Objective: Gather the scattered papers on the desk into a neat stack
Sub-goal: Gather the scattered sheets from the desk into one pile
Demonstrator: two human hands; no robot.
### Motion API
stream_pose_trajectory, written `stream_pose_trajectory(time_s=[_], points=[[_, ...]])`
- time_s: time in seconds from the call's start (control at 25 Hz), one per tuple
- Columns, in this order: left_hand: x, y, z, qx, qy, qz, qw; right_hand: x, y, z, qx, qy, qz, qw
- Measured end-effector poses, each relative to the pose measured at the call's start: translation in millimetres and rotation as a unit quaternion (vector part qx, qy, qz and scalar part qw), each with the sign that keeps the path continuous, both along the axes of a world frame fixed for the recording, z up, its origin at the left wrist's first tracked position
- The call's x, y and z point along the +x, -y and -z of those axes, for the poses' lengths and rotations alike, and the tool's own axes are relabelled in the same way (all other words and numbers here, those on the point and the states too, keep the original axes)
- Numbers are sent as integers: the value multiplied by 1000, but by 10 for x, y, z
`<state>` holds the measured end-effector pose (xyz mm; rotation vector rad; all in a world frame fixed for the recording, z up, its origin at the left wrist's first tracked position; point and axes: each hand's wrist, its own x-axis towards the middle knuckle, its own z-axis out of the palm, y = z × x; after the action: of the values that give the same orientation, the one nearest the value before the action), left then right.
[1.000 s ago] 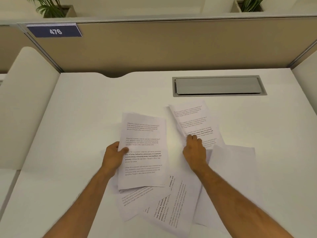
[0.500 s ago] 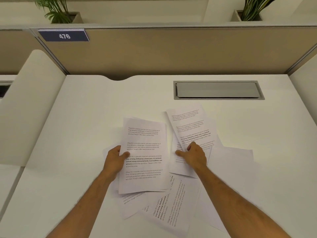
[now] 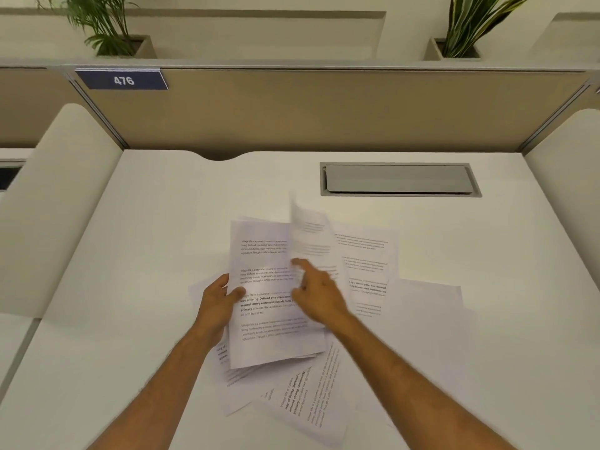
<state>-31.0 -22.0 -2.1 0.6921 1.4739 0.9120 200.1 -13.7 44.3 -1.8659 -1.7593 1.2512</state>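
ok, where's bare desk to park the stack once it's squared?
Free: the left strip between the left hand and the side divider, the far band by the back notch left of the cable hatch, and the far right edge. Crowded: centre and near-centre, with loose sheets under both hands, right hand included.

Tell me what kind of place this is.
Most likely an office cubicle: a white desk with a cable hatch, a tan partition carrying a numbered plate, 476, and potted plants behind.

Papers thin matt white; desk smooth matt; hatch grey metal.
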Motion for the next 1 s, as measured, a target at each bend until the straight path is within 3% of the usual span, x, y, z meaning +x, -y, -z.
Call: stream_pose_trajectory(time_s=[0.16,0.28,0.6,0.68,0.76,0.84,0.88,1.0], points=[[4,57,-180,8,43,10,999,-632,280,-89,-45,5,-100,994],[-41,171,-250,0,81,20,996,-835,417,-95,-25,12,-141,990],[-128,104,-255,-47,58,31,997,-757,480,-131,15,-15,-225,974],[-159,53,-219,-37,4,42,998,-573,442,-104,8,-71,-136,988],[-200,61,-135,-30,-64,38,997,-256,304,39,27,-91,46,994],[-257,130,13,-39,-143,39,988,137,209,269,45,-8,166,985],[-286,174,101,-46,-183,42,981,319,198,416,33,62,164,984],[-361,256,318,-53,-245,49,967,620,299,817,-63,220,6,973]])
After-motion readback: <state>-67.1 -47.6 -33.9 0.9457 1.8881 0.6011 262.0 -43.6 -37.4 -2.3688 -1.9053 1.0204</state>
